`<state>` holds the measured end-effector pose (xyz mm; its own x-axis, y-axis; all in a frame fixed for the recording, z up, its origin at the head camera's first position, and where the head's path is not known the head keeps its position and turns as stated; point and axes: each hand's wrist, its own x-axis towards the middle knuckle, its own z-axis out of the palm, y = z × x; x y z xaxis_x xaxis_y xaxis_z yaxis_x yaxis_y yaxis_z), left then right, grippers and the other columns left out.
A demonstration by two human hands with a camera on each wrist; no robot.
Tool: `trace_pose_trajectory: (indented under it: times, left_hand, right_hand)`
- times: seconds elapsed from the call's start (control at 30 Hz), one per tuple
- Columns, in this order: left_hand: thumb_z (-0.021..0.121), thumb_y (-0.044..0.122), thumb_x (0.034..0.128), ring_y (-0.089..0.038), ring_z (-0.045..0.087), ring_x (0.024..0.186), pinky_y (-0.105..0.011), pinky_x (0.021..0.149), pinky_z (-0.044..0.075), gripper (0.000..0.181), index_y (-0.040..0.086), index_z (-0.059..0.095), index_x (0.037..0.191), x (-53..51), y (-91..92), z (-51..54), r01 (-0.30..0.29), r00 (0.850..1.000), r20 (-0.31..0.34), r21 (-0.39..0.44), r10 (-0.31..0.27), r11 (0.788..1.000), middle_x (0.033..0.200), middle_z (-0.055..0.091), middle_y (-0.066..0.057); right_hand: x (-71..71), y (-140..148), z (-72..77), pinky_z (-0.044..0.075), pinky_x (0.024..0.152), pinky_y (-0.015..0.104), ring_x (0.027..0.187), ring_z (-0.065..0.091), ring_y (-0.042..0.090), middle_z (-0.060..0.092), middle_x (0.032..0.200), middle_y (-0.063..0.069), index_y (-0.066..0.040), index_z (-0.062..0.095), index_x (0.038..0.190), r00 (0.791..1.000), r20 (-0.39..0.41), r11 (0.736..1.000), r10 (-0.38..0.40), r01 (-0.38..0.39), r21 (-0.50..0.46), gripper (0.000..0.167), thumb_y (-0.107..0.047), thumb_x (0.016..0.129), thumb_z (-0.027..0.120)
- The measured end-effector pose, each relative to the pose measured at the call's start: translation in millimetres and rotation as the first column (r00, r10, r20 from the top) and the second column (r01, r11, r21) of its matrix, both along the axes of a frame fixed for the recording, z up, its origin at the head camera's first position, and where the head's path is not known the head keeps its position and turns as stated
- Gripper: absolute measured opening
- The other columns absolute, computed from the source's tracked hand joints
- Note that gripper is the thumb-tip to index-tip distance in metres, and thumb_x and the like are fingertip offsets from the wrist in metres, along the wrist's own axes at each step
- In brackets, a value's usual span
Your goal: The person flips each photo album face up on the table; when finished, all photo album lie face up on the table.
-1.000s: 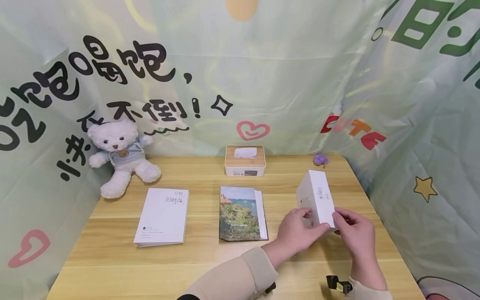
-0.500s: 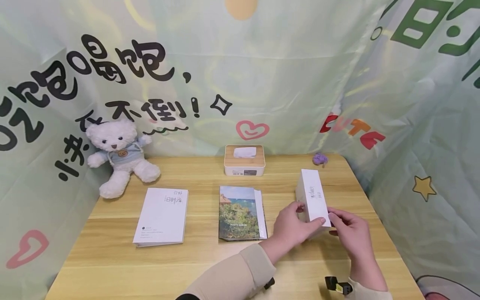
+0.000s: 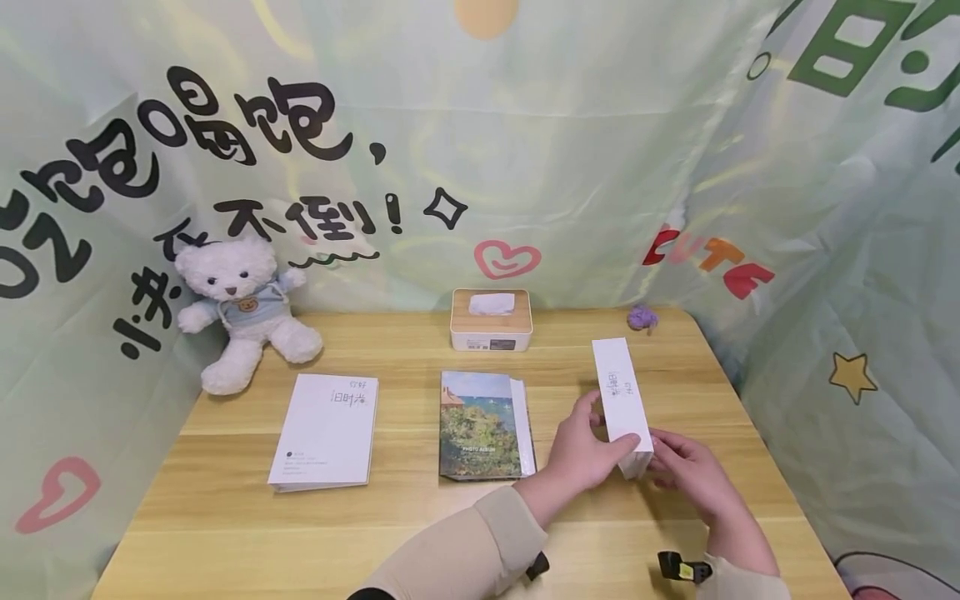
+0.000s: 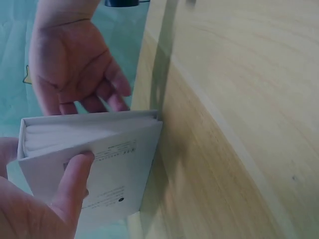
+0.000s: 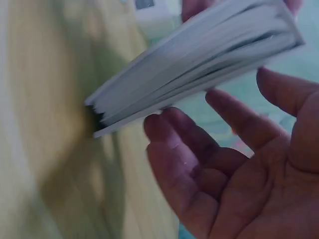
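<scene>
In the head view a thick white photo album [image 3: 621, 392] stands on edge on the right of the table, its lettered spine facing up. My left hand [image 3: 581, 446] grips it across the spine end, with the thumb lying near the front corner. In the left wrist view that thumb [image 4: 75, 181] presses the printed cover. My right hand [image 3: 690, 471] is at the album's right side. The right wrist view shows its loosely bent fingers [image 5: 187, 144] against or very near the cover, not closed round it. Page edges [image 5: 209, 59] show between the covers.
A landscape-covered photo album [image 3: 480, 425] lies mid-table, and another white album [image 3: 326, 429] lies to its left. Behind stand a tissue box [image 3: 491, 321], a white teddy bear [image 3: 247, 317] and a small purple item [image 3: 642, 318]. Printed cloth walls [image 3: 585, 167] enclose the table.
The white album has shifted left and turned, so its left cover no longer shows in the head view and its spine faces up. Both hands moved slightly left with it.
</scene>
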<state>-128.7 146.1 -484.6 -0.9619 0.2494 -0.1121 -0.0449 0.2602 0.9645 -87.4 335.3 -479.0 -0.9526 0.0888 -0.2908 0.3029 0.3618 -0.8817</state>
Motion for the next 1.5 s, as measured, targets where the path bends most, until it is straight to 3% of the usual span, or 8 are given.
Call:
trace_pose_trajectory:
  times: [0.13, 0.43, 0.57, 0.63, 0.7, 0.87, 1.2, 1.5]
  left_hand:
    - [0.088, 0.033, 0.0878, -0.012, 0.064, 0.091, -0.026, 0.077, 0.051, 0.087, 0.026, 0.041, 0.161, 0.8, -2.0, -0.5, 0.031, 0.999, -0.027, 0.001, -0.031, 1.000, 0.115, 0.069, -0.003]
    - [0.088, 0.025, 0.0872, -0.005, 0.060, 0.077, -0.020, 0.070, 0.050, 0.078, 0.018, 0.052, 0.155, 1.2, -2.0, -2.6, 0.076, 0.995, -0.067, 0.037, -0.074, 0.996, 0.106, 0.065, 0.005]
    - [0.091, 0.019, 0.0847, 0.000, 0.060, 0.070, -0.018, 0.065, 0.054, 0.077, 0.015, 0.055, 0.153, -0.6, -0.5, -4.7, 0.072, 0.995, -0.069, 0.067, -0.067, 0.995, 0.103, 0.066, 0.005]
    - [0.092, 0.016, 0.0838, 0.001, 0.061, 0.071, -0.017, 0.065, 0.055, 0.075, 0.013, 0.058, 0.151, -1.6, -0.1, -6.2, 0.074, 0.995, -0.078, 0.070, -0.069, 0.995, 0.100, 0.065, 0.006]
    - [0.092, 0.014, 0.0834, 0.002, 0.062, 0.072, -0.016, 0.065, 0.055, 0.074, 0.010, 0.060, 0.150, -2.5, 0.1, -8.1, 0.080, 0.993, -0.087, 0.073, -0.073, 0.994, 0.100, 0.065, 0.006]
    - [0.091, 0.014, 0.0842, 0.002, 0.061, 0.074, -0.015, 0.063, 0.056, 0.071, 0.006, 0.061, 0.149, -2.1, 0.5, -9.6, 0.089, 0.992, -0.093, 0.059, -0.083, 0.994, 0.111, 0.062, -0.001]
    - [0.092, 0.017, 0.0834, 0.001, 0.055, 0.073, -0.015, 0.063, 0.054, 0.074, 0.005, 0.060, 0.149, -2.8, 8.6, -11.1, 0.056, 0.995, -0.080, -0.008, -0.057, 0.998, 0.120, 0.052, 0.000]
    - [0.092, 0.021, 0.0844, 0.001, 0.056, 0.073, -0.014, 0.065, 0.054, 0.072, 0.003, 0.062, 0.147, -11.8, 10.8, -21.0, 0.077, 0.995, -0.056, -0.093, -0.083, 0.993, 0.124, 0.058, -0.007]
  right_hand:
    - [0.2, 8, -6.2, 0.060, 0.081, 0.038, 0.104, 0.072, 0.024, 0.062, 0.138, 0.033, 0.016, 0.042, 0.151, 0.998, 0.047, 0.998, 0.047, -0.049, 0.050, 0.054, -0.024, 0.115, 0.046]
    - [1.5, 17, -9.5, 0.058, 0.082, 0.039, 0.115, 0.066, 0.032, 0.053, 0.148, 0.034, 0.014, 0.043, 0.152, 0.992, 0.114, 0.993, 0.054, -0.065, 0.094, 0.064, -0.038, 0.114, 0.047]
    - [0.8, 20, -9.9, 0.057, 0.077, 0.038, 0.107, 0.065, 0.028, 0.065, 0.123, 0.029, 0.012, 0.044, 0.153, 0.991, 0.122, 0.991, 0.046, -0.061, 0.121, 0.068, -0.042, 0.113, 0.049]
    - [0.1, 21, -10.4, 0.056, 0.074, 0.037, 0.099, 0.062, 0.025, 0.064, 0.110, 0.019, 0.012, 0.043, 0.153, 0.992, 0.125, 0.989, 0.037, -0.054, 0.137, 0.069, -0.043, 0.113, 0.049]
    - [-0.8, 22, -10.7, 0.055, 0.073, 0.036, 0.095, 0.058, 0.023, 0.062, 0.107, 0.017, 0.012, 0.043, 0.153, 0.992, 0.124, 0.986, 0.031, -0.051, 0.157, 0.069, -0.043, 0.113, 0.050]
    - [-2.3, 22, -8.9, 0.056, 0.076, 0.036, 0.099, 0.059, 0.022, 0.060, 0.135, 0.032, 0.012, 0.045, 0.152, 0.995, 0.100, 0.975, 0.024, -0.046, 0.217, 0.067, -0.041, 0.112, 0.051]
    - [-2.7, 25, -7.3, 0.057, 0.076, 0.033, 0.102, 0.063, 0.028, 0.058, 0.141, 0.036, 0.015, 0.048, 0.148, 0.996, 0.085, 0.952, 0.000, -0.026, 0.304, 0.073, -0.045, 0.109, 0.057]
    - [-3.0, 31, -11.0, 0.052, 0.101, 0.060, 0.132, 0.051, 0.056, 0.049, 0.147, 0.041, 0.017, 0.048, 0.147, 0.996, 0.084, 0.927, -0.019, -0.014, 0.376, 0.082, -0.051, 0.104, 0.063]
